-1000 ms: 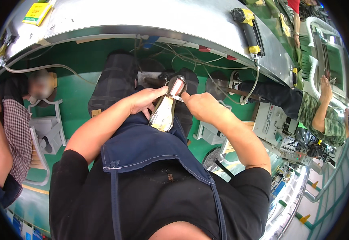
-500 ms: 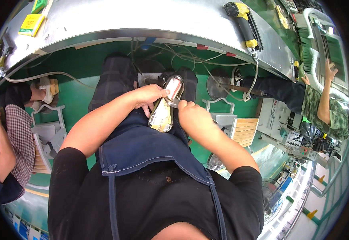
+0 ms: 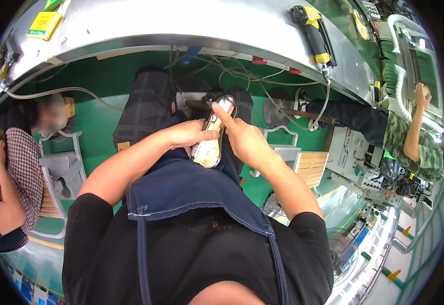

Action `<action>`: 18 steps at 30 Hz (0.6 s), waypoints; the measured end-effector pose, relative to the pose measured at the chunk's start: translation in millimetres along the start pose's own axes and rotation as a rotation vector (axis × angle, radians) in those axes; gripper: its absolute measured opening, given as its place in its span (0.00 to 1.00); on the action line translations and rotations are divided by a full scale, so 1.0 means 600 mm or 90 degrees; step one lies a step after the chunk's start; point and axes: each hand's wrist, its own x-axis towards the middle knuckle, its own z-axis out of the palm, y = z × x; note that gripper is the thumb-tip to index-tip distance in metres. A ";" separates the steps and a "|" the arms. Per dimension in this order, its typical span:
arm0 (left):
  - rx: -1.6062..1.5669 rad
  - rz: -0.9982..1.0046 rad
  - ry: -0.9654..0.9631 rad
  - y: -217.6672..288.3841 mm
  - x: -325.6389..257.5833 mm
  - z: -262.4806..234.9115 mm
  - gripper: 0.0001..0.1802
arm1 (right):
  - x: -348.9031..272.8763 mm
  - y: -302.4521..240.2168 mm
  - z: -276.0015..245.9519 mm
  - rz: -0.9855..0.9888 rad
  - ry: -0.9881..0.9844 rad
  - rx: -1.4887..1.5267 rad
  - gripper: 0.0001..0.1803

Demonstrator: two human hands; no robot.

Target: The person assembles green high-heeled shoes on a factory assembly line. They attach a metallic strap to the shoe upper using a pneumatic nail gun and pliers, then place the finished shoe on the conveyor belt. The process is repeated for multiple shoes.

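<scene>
A shoe (image 3: pixel 208 153), with a pale cream, patterned lower part and a shiny rounded upper end, stands tilted between my knees above my navy apron. My left hand (image 3: pixel 189 133) is closed around its left side near the middle, thumb lying across it. My right hand (image 3: pixel 245 138) grips the right side higher up, with one digit stretched over the face near the rounded end. Its other fingers are partly hidden behind the shoe, so I cannot tell whether they also hold a tool. Behind the shoe is a dark metal support (image 3: pixel 194 104), mostly covered.
A metal workbench (image 3: pixel 181 23) runs across the front. On it lie a yellow-black air stapler (image 3: pixel 313 38) and a yellow-green box (image 3: pixel 44 24). Hoses (image 3: pixel 278 76) hang below the edge. A person in a checked shirt (image 3: pixel 26 157) sits left; another in camouflage (image 3: pixel 415 140) is at right.
My right hand has moved up along the shoe, and its digit now lies over the rounded end. A shiny metal piece seen beside that hand is out of sight. The left neighbour has leaned forward.
</scene>
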 end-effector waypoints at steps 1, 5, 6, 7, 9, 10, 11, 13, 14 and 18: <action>0.006 0.008 -0.004 -0.001 -0.003 0.000 0.39 | -0.002 -0.001 0.012 0.006 0.007 -0.006 0.49; 0.011 0.028 -0.016 -0.008 -0.007 0.003 0.39 | -0.016 0.001 0.053 0.005 0.045 -0.014 0.48; 0.008 0.030 -0.016 -0.011 -0.007 0.003 0.40 | -0.013 -0.002 0.040 0.009 0.033 -0.023 0.47; 0.002 0.034 -0.014 -0.014 -0.008 0.002 0.39 | -0.012 -0.004 0.033 0.013 0.022 -0.031 0.47; -0.009 0.043 -0.015 -0.011 -0.010 0.005 0.39 | -0.021 -0.006 0.051 0.007 0.037 -0.047 0.47; -0.024 0.045 -0.016 -0.011 -0.009 0.006 0.39 | -0.026 -0.007 0.057 0.006 0.045 -0.055 0.47; -0.038 0.046 -0.014 -0.013 -0.007 0.005 0.38 | -0.026 -0.008 0.055 0.016 0.052 -0.041 0.46; -0.077 0.054 -0.005 -0.025 -0.002 0.007 0.36 | -0.025 -0.010 0.045 0.039 0.068 -0.012 0.44; -0.104 0.064 0.000 -0.031 0.001 0.010 0.34 | -0.027 -0.013 0.042 0.085 0.120 0.050 0.39; -0.194 0.079 0.003 -0.046 0.015 0.026 0.31 | -0.073 -0.015 0.020 0.152 0.240 0.237 0.26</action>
